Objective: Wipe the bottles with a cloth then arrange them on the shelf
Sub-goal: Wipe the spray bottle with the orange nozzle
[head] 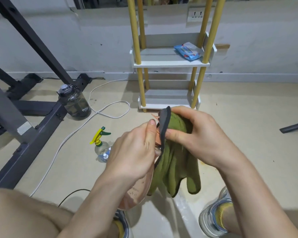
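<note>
Cloth (172, 169), green, is pinched by the right hand (193, 133) against the top of a pink translucent bottle (136, 191), gripped in the curled left hand (134, 152) before the shelf (170, 63); its printed markings are unreadable.

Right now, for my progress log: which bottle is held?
The pinkish bottle in the left hand; the dark jug and spray bottle stand on the floor.

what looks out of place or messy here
Nothing looks spilled or broken. A packet of wipes lies at an angle on the right of the middle board of the shelf, not squared to its edge. A white cable loops loose across the floor beside the dark jug.
</note>
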A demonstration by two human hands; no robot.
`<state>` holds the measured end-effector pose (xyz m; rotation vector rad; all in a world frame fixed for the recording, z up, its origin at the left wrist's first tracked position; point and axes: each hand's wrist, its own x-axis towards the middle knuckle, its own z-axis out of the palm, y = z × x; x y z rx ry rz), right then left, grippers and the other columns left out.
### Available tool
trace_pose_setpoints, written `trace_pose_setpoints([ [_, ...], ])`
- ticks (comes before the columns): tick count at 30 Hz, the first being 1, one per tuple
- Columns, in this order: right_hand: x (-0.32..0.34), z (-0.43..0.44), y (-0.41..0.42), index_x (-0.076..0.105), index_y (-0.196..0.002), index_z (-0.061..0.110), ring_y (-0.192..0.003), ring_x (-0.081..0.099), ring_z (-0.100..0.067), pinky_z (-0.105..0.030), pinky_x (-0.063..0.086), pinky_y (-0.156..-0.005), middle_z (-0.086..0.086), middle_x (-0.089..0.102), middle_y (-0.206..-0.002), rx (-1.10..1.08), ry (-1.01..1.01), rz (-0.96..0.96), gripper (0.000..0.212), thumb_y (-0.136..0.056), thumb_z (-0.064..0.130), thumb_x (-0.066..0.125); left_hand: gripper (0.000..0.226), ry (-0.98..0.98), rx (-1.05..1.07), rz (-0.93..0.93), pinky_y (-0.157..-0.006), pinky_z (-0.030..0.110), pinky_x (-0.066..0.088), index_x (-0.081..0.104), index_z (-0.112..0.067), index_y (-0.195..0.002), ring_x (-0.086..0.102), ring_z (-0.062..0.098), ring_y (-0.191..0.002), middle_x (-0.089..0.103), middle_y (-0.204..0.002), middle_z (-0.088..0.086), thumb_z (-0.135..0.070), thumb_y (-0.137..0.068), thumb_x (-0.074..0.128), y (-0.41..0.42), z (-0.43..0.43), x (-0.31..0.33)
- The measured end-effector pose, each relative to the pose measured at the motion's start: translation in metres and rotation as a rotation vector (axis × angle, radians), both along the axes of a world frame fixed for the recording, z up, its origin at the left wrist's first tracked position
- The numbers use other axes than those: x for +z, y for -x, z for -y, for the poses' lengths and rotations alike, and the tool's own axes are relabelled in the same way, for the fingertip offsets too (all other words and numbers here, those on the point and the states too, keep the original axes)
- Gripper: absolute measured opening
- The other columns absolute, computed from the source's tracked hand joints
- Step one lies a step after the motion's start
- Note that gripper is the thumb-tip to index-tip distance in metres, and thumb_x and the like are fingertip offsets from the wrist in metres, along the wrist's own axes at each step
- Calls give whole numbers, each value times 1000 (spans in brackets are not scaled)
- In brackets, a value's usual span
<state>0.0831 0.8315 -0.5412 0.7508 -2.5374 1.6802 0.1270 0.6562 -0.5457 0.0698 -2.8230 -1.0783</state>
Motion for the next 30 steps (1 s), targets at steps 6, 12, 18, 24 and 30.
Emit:
trace_pose_setpoints([
  [6, -16, 9, -8, 72, -77, 28, -64, 58, 0, -23, 45, -63, 19, 66, -66, -190, 275, 28, 25, -98, 22, 60, 57, -61, -44, 78, -80, 44, 52, 56, -23, -76, 66, 26, -78, 69, -63, -7, -61, -98, 20, 5, 6, -2],
  [12, -13, 2, -4, 73, -91, 23, -81, 67, -3, -34, 55, -74, 10, 73, -82, -25, 31, 79, 8, -85, 26, 77, 38, 142, -59, 122, -69, 37, 40, 41, -28, -71, 50, 26, -76, 57, -63, -7, -42, -103, 28, -1, -5, 2],
  [18, -14, 0, -2, 74, -75, 22, -67, 64, -10, -41, 55, -69, 1, 73, -70, 7, 82, 251, 31, -95, 41, 59, 50, 251, -64, 136, -80, 43, 48, 47, -25, -79, 59, 32, -88, 69, -80, -3, -53, -100, 11, -3, -5, -1],
  [24, -27, 19, -9, 68, -120, 24, -110, 62, -21, -42, 49, -95, 8, 69, -121, -24, -230, -228, 29, -96, 16, 55, 47, 216, -1, 98, -80, 45, 48, 45, -22, -76, 59, 35, -91, 68, -83, 2, -47, -102, 16, 4, 1, -1],
  [30, -43, 27, -10, 73, -113, 22, -84, 65, -20, -28, 49, -74, 13, 73, -102, -287, -137, -419, 30, -89, 12, 58, 59, -11, 2, 124, -79, 43, 54, 58, -20, -77, 67, 29, -77, 70, -66, -2, -65, -94, 23, 14, 18, -12],
])
